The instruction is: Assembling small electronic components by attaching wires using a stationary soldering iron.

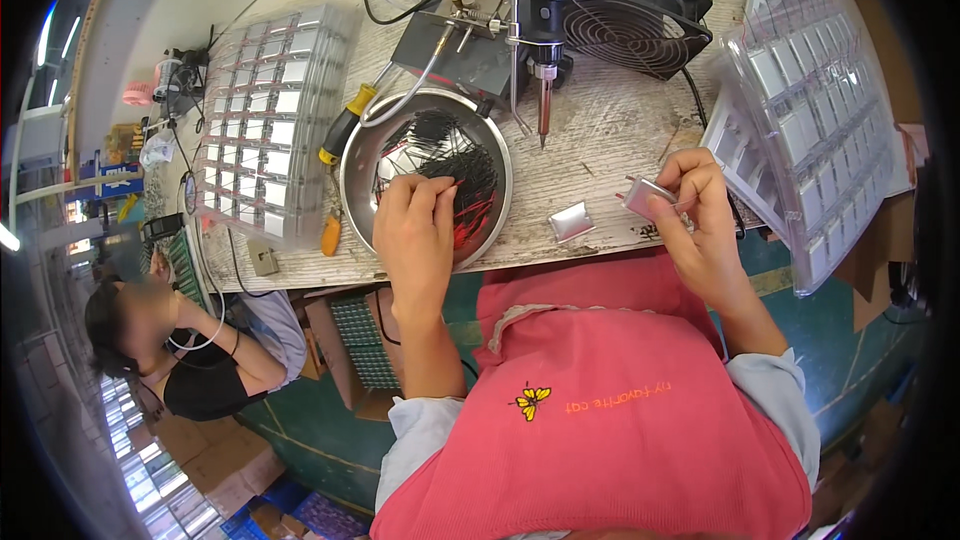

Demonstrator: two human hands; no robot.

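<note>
My left hand (415,225) reaches into a round metal bowl (362,166) holding several thin black and red wires (455,155); its fingertips pinch at the wires. My right hand (700,202) holds a small flat silver pouch cell (645,195) just above the table's front edge. Another silver pouch cell (571,222) lies flat on the worn white table between my hands. A mounted soldering iron (544,90) points its tip down at the table behind that cell.
Clear plastic trays (262,120) of silver cells stand left of the bowl, and more such trays (810,110) lean at the right. A black fan (640,25) sits at the back. Another person (190,340) sits at lower left.
</note>
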